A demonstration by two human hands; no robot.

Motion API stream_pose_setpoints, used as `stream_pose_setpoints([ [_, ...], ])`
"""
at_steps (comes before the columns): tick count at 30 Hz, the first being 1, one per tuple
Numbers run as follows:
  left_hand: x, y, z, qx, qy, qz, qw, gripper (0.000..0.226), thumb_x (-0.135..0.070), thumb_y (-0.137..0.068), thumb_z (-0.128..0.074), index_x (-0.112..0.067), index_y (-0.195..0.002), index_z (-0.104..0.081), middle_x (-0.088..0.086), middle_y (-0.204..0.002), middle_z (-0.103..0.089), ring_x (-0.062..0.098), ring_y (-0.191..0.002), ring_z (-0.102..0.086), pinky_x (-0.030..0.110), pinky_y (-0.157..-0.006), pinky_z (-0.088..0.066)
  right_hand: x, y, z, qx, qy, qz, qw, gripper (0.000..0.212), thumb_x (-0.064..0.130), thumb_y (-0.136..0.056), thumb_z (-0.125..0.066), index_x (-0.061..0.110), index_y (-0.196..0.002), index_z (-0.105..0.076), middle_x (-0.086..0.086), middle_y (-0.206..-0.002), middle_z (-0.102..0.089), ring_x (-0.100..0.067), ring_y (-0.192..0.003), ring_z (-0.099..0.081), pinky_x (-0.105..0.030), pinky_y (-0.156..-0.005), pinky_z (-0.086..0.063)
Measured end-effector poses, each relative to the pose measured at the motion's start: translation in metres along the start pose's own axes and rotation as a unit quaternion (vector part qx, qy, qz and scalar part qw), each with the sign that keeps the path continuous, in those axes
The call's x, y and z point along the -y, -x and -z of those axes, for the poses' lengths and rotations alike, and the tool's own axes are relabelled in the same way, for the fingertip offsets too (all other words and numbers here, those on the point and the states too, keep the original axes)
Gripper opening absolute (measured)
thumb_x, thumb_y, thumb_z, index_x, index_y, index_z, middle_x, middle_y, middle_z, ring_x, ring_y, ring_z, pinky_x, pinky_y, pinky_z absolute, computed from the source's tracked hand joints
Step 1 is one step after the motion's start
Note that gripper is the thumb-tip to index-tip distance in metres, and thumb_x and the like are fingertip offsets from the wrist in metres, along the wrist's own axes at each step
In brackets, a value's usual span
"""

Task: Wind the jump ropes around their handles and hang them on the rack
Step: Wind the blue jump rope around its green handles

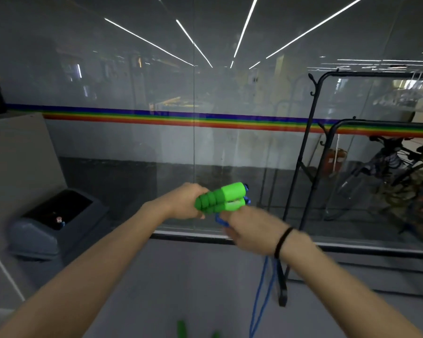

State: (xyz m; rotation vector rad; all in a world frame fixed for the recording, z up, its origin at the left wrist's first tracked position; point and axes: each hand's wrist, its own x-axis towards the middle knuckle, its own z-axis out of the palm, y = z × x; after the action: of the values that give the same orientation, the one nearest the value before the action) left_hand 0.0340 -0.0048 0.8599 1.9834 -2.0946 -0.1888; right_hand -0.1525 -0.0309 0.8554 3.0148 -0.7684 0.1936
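Paired green handles (220, 197), side by side, left of the black rack (310, 142); ribbed ends gripped in left hand (186, 202). Blue rope (260, 293) held in curled right hand (249, 228), left of the rack, trailing slack past the rack's foot.

left hand (185, 202): grips two green handles (221, 197) held side by side
right hand (249, 230): holds the blue rope (261, 296) just below them
rope: hangs looped past the right wrist
rack (310, 147): black, right, beside glass wall (132, 93)
bin (56, 220): grey, left
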Motion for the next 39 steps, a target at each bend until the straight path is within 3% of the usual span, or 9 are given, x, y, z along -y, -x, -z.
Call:
stream_pose_setpoints([
  [6,-0.031,0.007,-0.010,0.036,-0.090,-0.098,0.990,0.007,-0.019,-0.079,-0.057,-0.023,-0.084,-0.059,-0.005,-0.080,-0.063,0.014,-0.081,-0.057,0.025,-0.064,-0.033,-0.062,-0.020,0.032,0.026,-0.235,0.062,0.970,0.015,0.031,-0.076,-0.072,0.018,-0.083,-0.071,0.004,-0.076,-0.069,-0.002,-0.068,-0.056,-0.017,-0.066,-0.042],
  [10,-0.028,0.004,-0.007,0.032,0.117,-0.144,0.982,0.020,-0.008,-0.072,-0.070,-0.023,-0.081,-0.060,-0.010,-0.066,-0.057,-0.001,-0.059,-0.049,0.021,-0.058,-0.038,-0.084,-0.015,0.001,-0.034,-0.505,0.026,0.862,0.019,0.029,-0.061,-0.081,0.021,-0.071,-0.068,0.011,-0.061,-0.067,0.005,-0.059,-0.058,-0.009,-0.058,-0.045],
  [14,-0.015,-0.002,-0.012,-0.062,0.242,-0.113,0.962,0.035,-0.014,-0.072,-0.078,-0.018,-0.104,-0.065,-0.002,-0.092,-0.070,0.011,-0.082,-0.064,0.026,-0.078,-0.049,-0.079,-0.003,-0.033,-0.094,-0.610,-0.061,0.784,0.030,0.004,-0.087,-0.055,0.021,-0.063,-0.062,0.010,-0.039,-0.046,0.001,-0.035,-0.037,-0.013,-0.036,-0.030],
  [18,-0.011,-0.005,-0.022,-0.135,0.262,-0.061,0.954,0.034,-0.019,-0.070,-0.079,-0.016,-0.101,-0.065,-0.001,-0.082,-0.067,0.004,-0.071,-0.056,0.023,-0.070,-0.046,-0.070,0.002,-0.050,-0.062,-0.558,-0.117,0.819,0.037,0.027,-0.097,-0.038,0.015,-0.070,-0.059,0.008,-0.044,-0.033,-0.006,-0.037,-0.023,-0.018,-0.038,-0.020],
  [22,-0.008,-0.008,-0.031,-0.182,0.228,0.013,0.956,0.033,-0.028,-0.069,-0.078,-0.021,-0.099,-0.065,0.003,-0.079,-0.070,0.020,-0.075,-0.066,0.031,-0.073,-0.051,-0.049,0.013,-0.036,-0.026,-0.332,-0.083,0.939,0.031,0.030,-0.097,-0.041,0.018,-0.073,-0.057,0.010,-0.048,-0.044,-0.003,-0.044,-0.042,-0.018,-0.049,-0.034],
  [26,-0.017,0.000,-0.035,-0.083,-0.002,0.060,0.995,0.036,-0.039,-0.072,-0.073,-0.028,-0.105,-0.063,0.001,-0.097,-0.069,0.024,-0.097,-0.063,0.029,-0.075,-0.045,-0.045,0.015,-0.001,0.036,-0.064,-0.003,0.997,0.025,0.032,-0.091,-0.052,0.010,-0.082,-0.059,-0.001,-0.068,-0.050,-0.015,-0.066,-0.045,-0.027,-0.062,-0.032],
  [30,-0.027,0.010,-0.034,0.037,-0.087,-0.026,0.995,0.028,-0.037,-0.073,-0.072,-0.028,-0.097,-0.063,-0.002,-0.096,-0.068,0.020,-0.099,-0.060,0.027,-0.071,-0.037,-0.055,0.004,0.023,0.035,-0.115,0.027,0.992,0.015,0.032,-0.078,-0.070,0.018,-0.083,-0.070,0.008,-0.067,-0.059,-0.003,-0.063,-0.050,-0.019,-0.060,-0.036],
  [33,-0.028,0.014,-0.027,0.093,-0.022,-0.083,0.992,0.027,-0.034,-0.069,-0.077,-0.026,-0.092,-0.065,-0.007,-0.080,-0.064,0.010,-0.080,-0.059,0.026,-0.065,-0.038,-0.066,-0.007,0.018,0.024,-0.297,0.028,0.954,0.010,0.022,-0.070,-0.077,0.016,-0.074,-0.070,0.011,-0.061,-0.066,0.003,-0.059,-0.056,-0.010,-0.062,-0.039],
  [39,-0.028,0.019,-0.024,0.014,0.335,-0.090,0.938,0.021,-0.007,-0.069,-0.080,-0.010,-0.084,-0.067,-0.010,-0.067,-0.061,0.001,-0.062,-0.053,0.018,-0.061,-0.043,-0.075,0.000,-0.035,-0.099,-0.634,-0.045,0.765,0.027,0.031,-0.067,-0.075,0.008,-0.061,-0.061,0.013,-0.053,-0.062,0.003,-0.049,-0.056,-0.017,-0.051,-0.046],
])
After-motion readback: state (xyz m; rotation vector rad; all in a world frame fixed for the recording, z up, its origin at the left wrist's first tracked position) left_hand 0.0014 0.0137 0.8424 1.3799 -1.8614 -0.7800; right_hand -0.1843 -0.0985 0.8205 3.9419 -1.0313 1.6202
